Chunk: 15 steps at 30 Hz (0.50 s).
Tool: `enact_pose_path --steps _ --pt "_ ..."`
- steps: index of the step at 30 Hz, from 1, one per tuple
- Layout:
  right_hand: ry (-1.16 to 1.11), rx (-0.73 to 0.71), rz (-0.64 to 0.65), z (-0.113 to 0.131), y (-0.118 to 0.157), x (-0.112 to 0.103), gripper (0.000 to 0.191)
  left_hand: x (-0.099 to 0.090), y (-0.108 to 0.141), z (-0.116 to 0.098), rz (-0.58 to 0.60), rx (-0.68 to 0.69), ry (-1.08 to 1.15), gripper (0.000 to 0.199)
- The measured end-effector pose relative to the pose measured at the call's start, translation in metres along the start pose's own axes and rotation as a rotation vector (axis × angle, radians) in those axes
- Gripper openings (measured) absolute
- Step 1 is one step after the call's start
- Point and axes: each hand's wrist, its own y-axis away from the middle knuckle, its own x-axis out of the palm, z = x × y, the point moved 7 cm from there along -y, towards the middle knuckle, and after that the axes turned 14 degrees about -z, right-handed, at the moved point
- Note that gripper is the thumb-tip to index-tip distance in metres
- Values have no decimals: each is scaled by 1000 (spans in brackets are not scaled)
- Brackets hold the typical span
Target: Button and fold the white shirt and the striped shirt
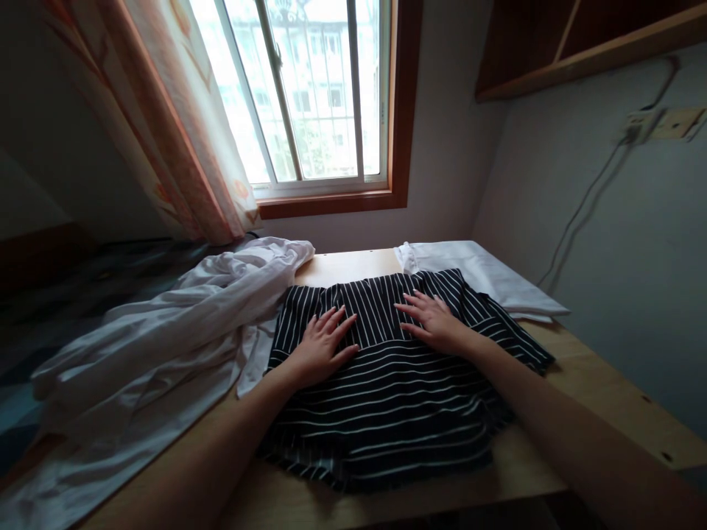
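Observation:
A black garment with white stripes (387,397) lies spread on the wooden table (618,390). Its stripes run lengthwise in the far part and crosswise in the near part. My left hand (323,346) rests flat on its left side, fingers spread. On the right side of the same cloth lies my right hand (434,320), palm down with fingers apart. Neither hand grips anything. The garment's near edge looks uneven and slightly rumpled.
Crumpled white cloth (182,324) is heaped at the left, hanging past the table's edge. Folded white cloth (469,269) lies at the back right, partly beside the striped garment. Beyond are a window (314,96), a curtain (171,125) and a cord (579,210) on the wall.

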Motion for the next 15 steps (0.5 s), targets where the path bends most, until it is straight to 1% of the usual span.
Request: enact_pose_path --steps 3,6,10,13,15 --pt "148 119 27 -23 0 13 52 4 2 8 74 -142 -61 80" --pt "189 243 72 -38 0 18 59 4 2 9 138 -218 -92 86" --pt "220 320 85 -39 1 19 66 6 4 16 187 -312 -123 90" --pt "230 355 83 -38 3 20 68 7 5 19 209 -353 -140 91" --pt "235 366 88 -37 4 19 69 5 4 19 230 -369 -154 90"
